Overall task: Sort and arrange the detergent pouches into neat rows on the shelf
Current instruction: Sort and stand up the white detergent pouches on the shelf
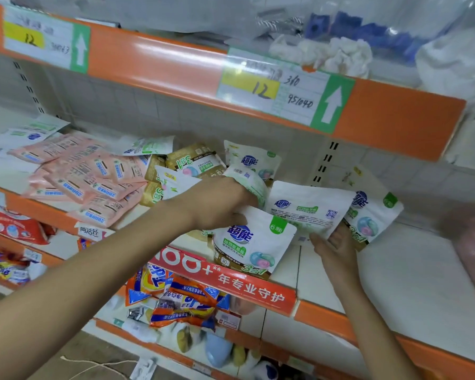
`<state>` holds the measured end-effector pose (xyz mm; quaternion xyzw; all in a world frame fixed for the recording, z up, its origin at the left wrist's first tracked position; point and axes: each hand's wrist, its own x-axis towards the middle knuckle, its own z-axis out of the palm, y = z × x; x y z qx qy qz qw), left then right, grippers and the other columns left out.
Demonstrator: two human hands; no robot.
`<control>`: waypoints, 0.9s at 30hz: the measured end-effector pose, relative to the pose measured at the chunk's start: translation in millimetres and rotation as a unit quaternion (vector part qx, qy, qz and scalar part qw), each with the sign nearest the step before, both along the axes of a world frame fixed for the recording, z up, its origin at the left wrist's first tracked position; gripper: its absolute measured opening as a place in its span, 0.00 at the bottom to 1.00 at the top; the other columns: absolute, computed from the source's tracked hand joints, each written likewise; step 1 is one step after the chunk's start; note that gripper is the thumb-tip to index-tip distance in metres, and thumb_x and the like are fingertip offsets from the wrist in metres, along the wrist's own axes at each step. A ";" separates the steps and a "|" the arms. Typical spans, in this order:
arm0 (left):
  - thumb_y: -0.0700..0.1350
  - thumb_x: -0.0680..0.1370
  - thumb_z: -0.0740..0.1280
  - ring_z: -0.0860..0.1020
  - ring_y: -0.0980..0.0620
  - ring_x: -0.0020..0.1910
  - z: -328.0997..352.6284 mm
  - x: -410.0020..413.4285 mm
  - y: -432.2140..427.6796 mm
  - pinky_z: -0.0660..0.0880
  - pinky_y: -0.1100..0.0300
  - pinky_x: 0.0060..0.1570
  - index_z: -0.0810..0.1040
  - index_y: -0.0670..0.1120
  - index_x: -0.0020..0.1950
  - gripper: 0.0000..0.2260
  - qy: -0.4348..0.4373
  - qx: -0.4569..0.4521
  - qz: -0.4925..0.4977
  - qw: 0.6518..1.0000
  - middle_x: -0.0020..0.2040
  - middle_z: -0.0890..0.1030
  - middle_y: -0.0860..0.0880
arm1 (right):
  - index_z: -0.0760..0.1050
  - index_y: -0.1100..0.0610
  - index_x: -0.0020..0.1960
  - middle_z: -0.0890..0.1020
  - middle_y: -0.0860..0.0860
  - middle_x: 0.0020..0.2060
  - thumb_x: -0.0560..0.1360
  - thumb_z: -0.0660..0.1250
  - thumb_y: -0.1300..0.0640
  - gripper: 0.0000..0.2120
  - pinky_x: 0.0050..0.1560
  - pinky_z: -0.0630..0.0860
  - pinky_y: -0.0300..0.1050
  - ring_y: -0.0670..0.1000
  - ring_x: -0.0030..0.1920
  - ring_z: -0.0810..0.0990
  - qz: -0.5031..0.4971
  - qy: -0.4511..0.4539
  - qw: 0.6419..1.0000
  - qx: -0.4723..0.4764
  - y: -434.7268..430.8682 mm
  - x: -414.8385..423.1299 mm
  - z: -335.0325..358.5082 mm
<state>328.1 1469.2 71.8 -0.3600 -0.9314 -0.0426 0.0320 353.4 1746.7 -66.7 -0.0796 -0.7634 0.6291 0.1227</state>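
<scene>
Clearly little of the sorting is finished, judging by how the pouches lie. At the far left of the shelf [412,259] a few white pouches [25,135] lie flat and askew, and beside them the pink pouches [93,176] sprawl in a loose overlapping heap, facing every way, with no row formed. Next come the gold pouches [195,163], tipped and partly buried under white ones, also unsorted. The left hand [217,204] reaches into the middle of this jumble, its fingers closed around the top of a white-and-green pouch [251,185]; a front-facing pouch [254,245] stands just below the hand at the shelf edge, though whether the thumb also touches it is hard to tell. Further right, the right hand [335,245] is palm up with fingers partly curled under the lower edge of a white pouch shown back side out [307,209], which leans against another upright pouch [373,212]. These few standing pouches look like the start of a row; the bare shelf to their right is unfilled, so most of the work remains.
</scene>
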 end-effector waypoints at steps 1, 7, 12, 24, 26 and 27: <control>0.51 0.76 0.68 0.76 0.47 0.59 -1.5 0.2 6.7 0.71 0.58 0.51 0.77 0.52 0.62 0.15 0.002 0.006 -0.002 1.000 0.60 0.80 0.49 | 0.72 0.48 0.65 0.80 0.46 0.60 0.74 0.72 0.61 0.22 0.61 0.77 0.58 0.48 0.61 0.79 -0.013 -0.006 1.000 0.015 -1.0 5.4 2.0; 0.51 0.76 0.68 0.78 0.46 0.54 -3.6 2.1 40.9 0.65 0.60 0.43 0.80 0.52 0.59 0.12 0.025 0.057 -0.023 0.998 0.52 0.83 0.49 | 0.71 0.42 0.59 0.77 0.35 0.54 0.67 0.67 0.63 0.25 0.49 0.73 0.37 0.42 0.56 0.76 0.066 -0.027 0.992 0.100 -15.0 68.7 19.1; 0.51 0.76 0.67 0.78 0.45 0.55 -1.6 4.5 83.8 0.68 0.57 0.50 0.79 0.54 0.59 0.12 0.050 0.050 -0.049 0.996 0.52 0.83 0.49 | 0.76 0.50 0.58 0.85 0.46 0.51 0.76 0.68 0.65 0.14 0.45 0.80 0.38 0.46 0.51 0.84 0.070 -0.003 0.998 0.005 -11.4 74.7 23.1; 0.50 0.77 0.68 0.79 0.60 0.42 36.4 -34.3 0.8 0.73 0.67 0.42 0.82 0.48 0.46 0.07 -0.078 0.191 -0.023 0.978 0.41 0.83 0.57 | 0.76 0.44 0.50 0.83 0.31 0.43 0.78 0.66 0.64 0.14 0.40 0.73 0.22 0.31 0.44 0.80 -0.082 0.020 0.995 0.051 15.5 77.6 27.3; 0.49 0.77 0.68 0.78 0.64 0.42 44.1 -45.2 -27.6 0.73 0.67 0.44 0.83 0.49 0.46 0.06 -0.089 0.211 0.013 0.973 0.41 0.82 0.58 | 0.76 0.49 0.55 0.84 0.34 0.43 0.78 0.66 0.64 0.12 0.40 0.73 0.22 0.31 0.43 0.80 -0.100 0.021 0.994 0.044 12.9 79.5 24.4; 0.50 0.76 0.68 0.78 0.65 0.42 48.1 -49.5 -40.6 0.73 0.69 0.43 0.83 0.48 0.47 0.07 -0.093 0.216 0.031 0.971 0.42 0.83 0.56 | 0.76 0.52 0.57 0.85 0.39 0.45 0.77 0.67 0.64 0.12 0.41 0.73 0.21 0.31 0.44 0.80 -0.114 0.020 0.993 0.029 10.7 81.8 23.3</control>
